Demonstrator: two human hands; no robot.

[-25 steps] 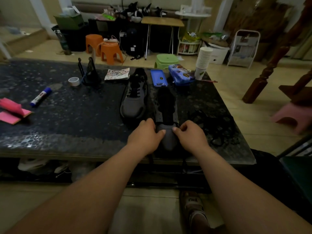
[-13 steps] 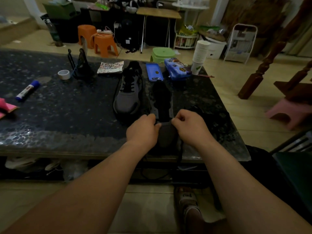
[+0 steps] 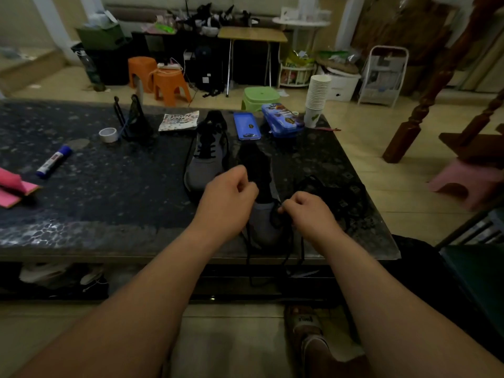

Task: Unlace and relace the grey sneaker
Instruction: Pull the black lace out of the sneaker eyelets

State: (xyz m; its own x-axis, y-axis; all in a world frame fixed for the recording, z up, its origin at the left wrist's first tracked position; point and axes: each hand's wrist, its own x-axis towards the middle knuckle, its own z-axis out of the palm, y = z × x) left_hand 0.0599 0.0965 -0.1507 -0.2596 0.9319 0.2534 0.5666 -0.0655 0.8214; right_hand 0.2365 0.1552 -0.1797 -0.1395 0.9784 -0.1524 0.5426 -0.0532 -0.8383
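Has lifted left hand (image 3: 229,199) off the toe since a second ago, fingers curled, hold hidden. Pinches black lace (image 3: 276,217) with right hand (image 3: 311,214) above grey sneaker (image 3: 263,225), centre frame, at table's (image 3: 109,192) near edge. Cannot read blurred print on blue cases (image 3: 246,126).

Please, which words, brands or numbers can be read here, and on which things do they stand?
No text can be read.
Marker: label blurred.
Leaflet: print too small.
Pencil case: lettering blurred.
Slipper: pale letters, blurred.
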